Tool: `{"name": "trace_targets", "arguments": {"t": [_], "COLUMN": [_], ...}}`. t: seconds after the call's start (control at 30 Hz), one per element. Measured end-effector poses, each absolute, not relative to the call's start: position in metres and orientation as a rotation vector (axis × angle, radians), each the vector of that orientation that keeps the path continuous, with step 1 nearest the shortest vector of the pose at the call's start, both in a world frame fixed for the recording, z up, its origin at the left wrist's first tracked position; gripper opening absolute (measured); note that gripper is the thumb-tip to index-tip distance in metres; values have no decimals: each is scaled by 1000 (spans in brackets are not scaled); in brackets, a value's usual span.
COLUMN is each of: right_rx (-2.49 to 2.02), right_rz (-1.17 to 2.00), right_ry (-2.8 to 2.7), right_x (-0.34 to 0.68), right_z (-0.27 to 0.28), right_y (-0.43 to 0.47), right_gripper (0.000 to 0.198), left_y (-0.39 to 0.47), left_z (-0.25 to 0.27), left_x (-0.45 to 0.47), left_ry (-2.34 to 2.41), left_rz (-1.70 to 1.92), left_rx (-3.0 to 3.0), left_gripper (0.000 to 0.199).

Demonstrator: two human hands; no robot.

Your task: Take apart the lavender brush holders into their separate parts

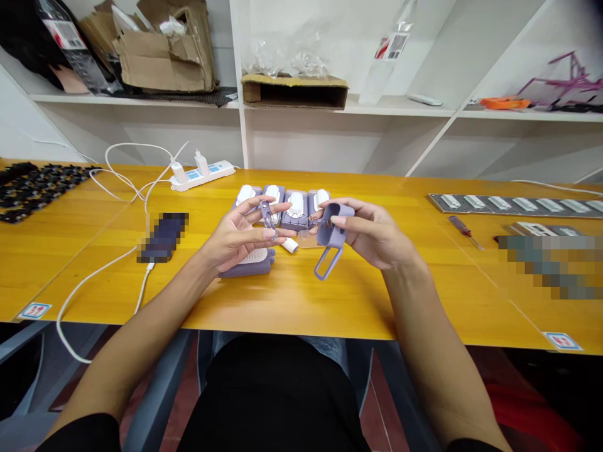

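My left hand (240, 235) holds a small purple part (266, 213) with thin dark wires between thumb and fingers, the other fingers spread. A hollow purple casing (335, 226) with a loop handle (328, 263) hanging below it is gripped in my right hand (372, 233). Thin wires (320, 222) lead from the casing's open side towards my left hand. Behind my hands stands a row of several purple units topped with white pieces (296, 204). Under my left hand lies a purple block (245, 270) with a pale ribbed top, partly hidden. Beside it is a small white cylinder (289, 245).
A phone (164, 237) on a white cable and a power strip (202, 175) lie left, with black parts (42, 188) farther out. Right are a screwdriver (464, 231) and a long strip of white modules (504, 204). Shelves (301, 138) close off the back.
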State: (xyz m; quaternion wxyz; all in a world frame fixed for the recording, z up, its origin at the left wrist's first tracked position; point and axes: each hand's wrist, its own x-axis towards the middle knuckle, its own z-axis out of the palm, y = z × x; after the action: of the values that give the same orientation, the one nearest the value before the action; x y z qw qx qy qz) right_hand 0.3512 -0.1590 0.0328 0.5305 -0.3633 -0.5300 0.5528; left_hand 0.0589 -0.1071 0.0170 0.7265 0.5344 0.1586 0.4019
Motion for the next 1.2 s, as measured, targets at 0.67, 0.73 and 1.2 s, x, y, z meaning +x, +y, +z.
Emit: {"name": "trace_targets", "arguments": {"t": [0.67,0.73,1.2], "right_rx": [-675,-780,-933], "right_rz": [-120,-50,829], "right_ry": [-1947,-1931,-1747], "right_x": [297,293,295], "right_z": [13,10,-9], "right_y": [-173,-172,-153], "right_gripper": [36,27,26], "left_y": [-113,-112,-113], "left_z": [-2,-6,-10], "left_x": [72,74,73], "left_ry": [394,376,388], "left_rz": [898,921,908], "left_rx": [1509,1575,1659], "left_gripper": [61,59,55]}}
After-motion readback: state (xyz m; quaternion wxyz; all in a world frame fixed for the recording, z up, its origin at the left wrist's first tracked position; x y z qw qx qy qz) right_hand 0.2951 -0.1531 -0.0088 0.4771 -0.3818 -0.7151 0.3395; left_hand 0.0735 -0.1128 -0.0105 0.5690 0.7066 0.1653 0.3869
